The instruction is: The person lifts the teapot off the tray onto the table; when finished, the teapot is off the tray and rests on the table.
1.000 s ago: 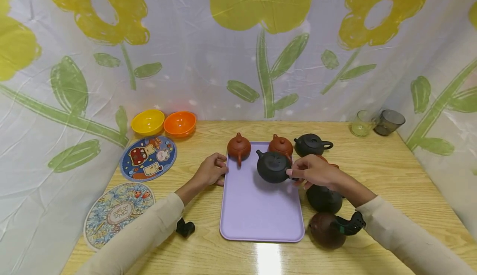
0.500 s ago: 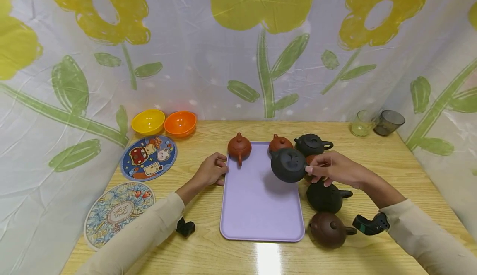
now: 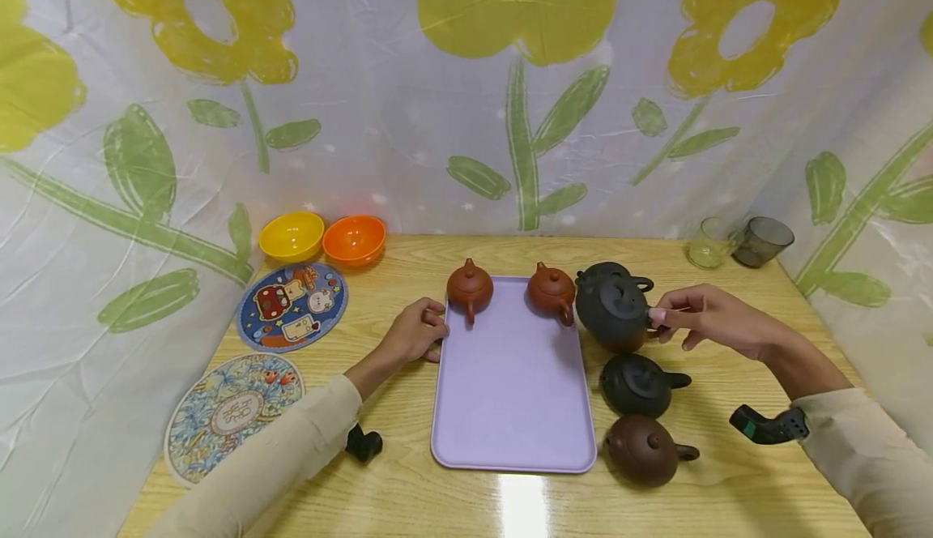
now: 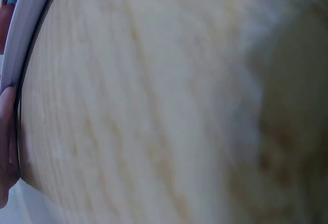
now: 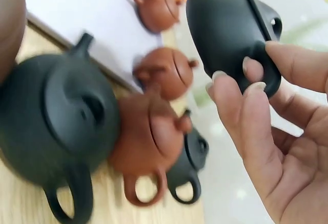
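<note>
While the right hand (image 3: 710,323) pinches the handle of a black teapot (image 3: 612,315) held off the surface just right of the lavender tray (image 3: 510,408), the left hand (image 3: 415,334) rests curled against the tray's edge, gripping nothing; the carrying step looks underway — next calls for a clear spot among the pots.
</note>
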Motion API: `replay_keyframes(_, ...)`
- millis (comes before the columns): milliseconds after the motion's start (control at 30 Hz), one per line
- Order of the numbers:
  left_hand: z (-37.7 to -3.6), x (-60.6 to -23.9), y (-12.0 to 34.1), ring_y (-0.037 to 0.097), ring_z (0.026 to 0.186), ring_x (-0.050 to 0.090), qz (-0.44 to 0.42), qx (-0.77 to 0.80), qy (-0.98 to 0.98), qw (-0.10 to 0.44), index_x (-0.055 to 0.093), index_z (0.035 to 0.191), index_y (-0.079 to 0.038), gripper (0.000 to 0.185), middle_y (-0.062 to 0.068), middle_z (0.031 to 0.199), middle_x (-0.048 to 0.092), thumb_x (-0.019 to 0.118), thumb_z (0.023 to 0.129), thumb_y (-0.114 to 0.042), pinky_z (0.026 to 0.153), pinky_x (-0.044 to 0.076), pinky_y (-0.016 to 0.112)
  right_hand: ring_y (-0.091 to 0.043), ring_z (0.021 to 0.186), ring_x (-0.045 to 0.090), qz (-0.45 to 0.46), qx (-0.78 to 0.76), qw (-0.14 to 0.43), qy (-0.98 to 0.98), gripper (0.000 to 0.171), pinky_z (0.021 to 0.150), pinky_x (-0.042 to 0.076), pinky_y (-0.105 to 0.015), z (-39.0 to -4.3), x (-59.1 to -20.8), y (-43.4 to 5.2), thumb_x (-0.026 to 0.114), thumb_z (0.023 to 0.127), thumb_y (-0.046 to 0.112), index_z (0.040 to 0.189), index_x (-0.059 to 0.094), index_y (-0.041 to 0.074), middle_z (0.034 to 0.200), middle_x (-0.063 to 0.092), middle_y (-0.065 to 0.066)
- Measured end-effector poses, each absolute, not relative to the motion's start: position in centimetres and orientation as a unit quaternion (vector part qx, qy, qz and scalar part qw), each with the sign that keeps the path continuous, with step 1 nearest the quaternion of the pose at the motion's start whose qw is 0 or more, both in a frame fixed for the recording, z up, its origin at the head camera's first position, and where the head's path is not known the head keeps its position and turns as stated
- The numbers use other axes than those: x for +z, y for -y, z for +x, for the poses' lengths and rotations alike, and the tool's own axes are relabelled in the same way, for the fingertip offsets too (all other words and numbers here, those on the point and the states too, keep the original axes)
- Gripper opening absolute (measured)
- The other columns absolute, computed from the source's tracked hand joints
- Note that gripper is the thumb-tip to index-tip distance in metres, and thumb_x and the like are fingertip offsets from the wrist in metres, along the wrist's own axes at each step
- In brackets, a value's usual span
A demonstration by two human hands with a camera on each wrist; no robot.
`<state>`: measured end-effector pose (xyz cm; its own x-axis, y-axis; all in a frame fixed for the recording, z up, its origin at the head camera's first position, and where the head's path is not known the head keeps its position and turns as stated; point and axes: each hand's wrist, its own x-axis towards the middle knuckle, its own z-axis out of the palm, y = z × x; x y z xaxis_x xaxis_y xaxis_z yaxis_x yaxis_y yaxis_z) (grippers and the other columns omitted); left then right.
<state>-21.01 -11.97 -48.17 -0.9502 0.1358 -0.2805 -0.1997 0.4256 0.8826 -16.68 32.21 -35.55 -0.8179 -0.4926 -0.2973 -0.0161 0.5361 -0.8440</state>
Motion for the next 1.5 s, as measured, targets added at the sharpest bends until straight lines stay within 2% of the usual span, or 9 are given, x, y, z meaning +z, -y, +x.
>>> replay_keyframes(167,-21.0,-48.1,12.0,0.018,0.075,0.063,-0.018,0.539,-0.828,0.155,0.055,0.129,-0.004,0.037,0.013,0.105,0.059,0.067,0.093,-0.004,0.055,0.063,0.032,-0.017,0.097,0.066,-0.154,-0.46,0.252,-0.837,0.025,0.074,0.059,-0.036,-17.3,-36.0,-34.5,0.048,0.107,0.019,0.107,0.064,0.0,0.106,0.066,0.002)
replay_keyframes(300,-21.0,-48.2,12.0,0.018,0.076,0.063,-0.019,0.541,-0.827,0.154,0.056,0.129,-0.004,0.038,0.013,0.105,0.059,0.067,0.093,-0.004,0.055,0.063,0.032,-0.013,0.098,0.067,-0.142,-0.453,0.242,-0.846,0.022,0.074,0.059,-0.035,-17.9,-36.4,-36.3,0.048,0.107,0.019,0.104,0.064,0.004,0.108,0.064,0.006)
replay_keyframes(567,-21.1,-48.4,12.0,0.018,0.078,0.063,-0.02,0.542,-0.825,0.156,0.055,0.129,-0.004,0.037,0.013,0.106,0.059,0.066,0.093,-0.004,0.055,0.063,0.033,-0.01,0.098,0.066,-0.14,-0.434,0.227,-0.861,0.024,0.075,0.059,-0.033,-18.7,-37.5,-40.1,0.045,0.107,0.015,0.107,0.063,-0.001,0.106,0.065,0.005)
replay_keyframes(733,-21.1,-48.4,12.0,0.018,0.077,0.063,-0.019,0.541,-0.826,0.157,0.055,0.129,-0.004,0.038,0.013,0.106,0.059,0.066,0.093,-0.003,0.055,0.063,0.032,-0.006,0.099,0.066,-0.122,-0.405,0.228,-0.877,0.025,0.078,0.059,-0.032,-19.2,-38.0,-42.1,0.046,0.107,0.019,0.109,0.064,0.0,0.107,0.066,0.01)
replay_keyframes(867,-21.1,-48.3,12.0,0.018,0.079,0.063,-0.023,0.539,-0.826,0.16,0.055,0.129,-0.005,0.038,0.013,0.106,0.059,0.067,0.093,-0.004,0.055,0.063,0.032,-0.003,0.1,0.065,-0.115,-0.393,0.236,-0.881,0.029,0.081,0.06,-0.035,-19.6,-38.5,-43.4,0.046,0.108,0.02,0.112,0.062,-0.004,0.111,0.066,0.011)
replay_keyframes(1033,-21.1,-48.3,12.0,0.019,0.08,0.063,-0.03,0.535,-0.829,0.161,0.055,0.13,-0.006,0.038,0.013,0.107,0.059,0.068,0.093,-0.005,0.056,0.063,0.032,-0.001,0.101,0.064,-0.099,-0.388,0.255,-0.88,0.032,0.086,0.06,-0.041,-19.9,-39.3,-44.4,0.045,0.108,0.021,0.114,0.062,-0.005,0.117,0.065,0.007)
replay_keyframes(1233,-21.2,-48.5,11.9,0.018,0.08,0.063,-0.029,0.534,-0.83,0.157,0.056,0.129,-0.006,0.038,0.012,0.106,0.059,0.068,0.093,-0.005,0.056,0.063,0.032,-0.006,0.102,0.066,-0.079,-0.387,0.273,-0.877,0.038,0.095,0.056,-0.057,-20.2,-40.4,-45.0,0.046,0.108,0.024,0.12,0.059,-0.009,0.118,0.064,-0.011)
replay_keyframes(1500,-21.2,-48.6,12.0,0.019,0.08,0.063,-0.028,0.536,-0.829,0.158,0.056,0.129,-0.007,0.038,0.012,0.106,0.06,0.068,0.093,-0.006,0.056,0.063,0.032,-0.001,0.102,0.064,-0.072,-0.387,0.288,-0.873,0.039,0.096,0.056,-0.057,-20.4,-41.6,-45.2,0.048,0.107,0.026,0.119,0.059,-0.009,0.123,0.06,-0.016)
